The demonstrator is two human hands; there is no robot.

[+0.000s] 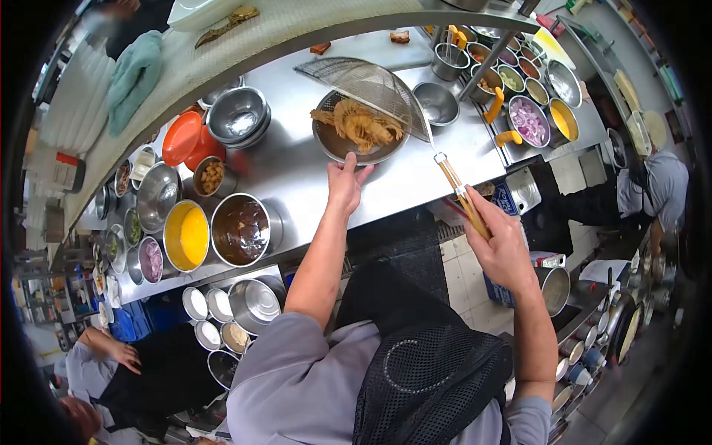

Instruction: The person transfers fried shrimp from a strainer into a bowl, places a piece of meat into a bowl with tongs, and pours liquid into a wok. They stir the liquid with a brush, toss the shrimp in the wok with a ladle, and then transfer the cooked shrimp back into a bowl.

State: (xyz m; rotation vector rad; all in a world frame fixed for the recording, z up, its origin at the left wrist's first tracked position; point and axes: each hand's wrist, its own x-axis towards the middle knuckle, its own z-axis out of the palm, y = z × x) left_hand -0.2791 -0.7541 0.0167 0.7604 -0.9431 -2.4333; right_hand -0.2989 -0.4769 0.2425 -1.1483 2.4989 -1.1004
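Observation:
My left hand (346, 184) grips the near rim of a round metal bowl (330, 142), which has small holes in its wall. Golden-brown fried, battered pieces (365, 124) lie heaped in the bowl. With its fingers wrapped round the wooden handle, my right hand (498, 243) holds a wire-mesh skimmer (360, 78). The mesh head is tilted over the far and right side of the bowl, overlapping it in this view. A smaller metal bowl (436, 105) sits just right of the skimmer head.
On the left stand stacked bowls (239, 119), a pot of dark sauce (241, 230) and a yellow liquid container (185, 236). Chopped onions (528, 122) are among pans at right. A metal shelf (297, 37) overhangs the steel counter (423, 185). People stand at left (111, 363) and right (664, 185).

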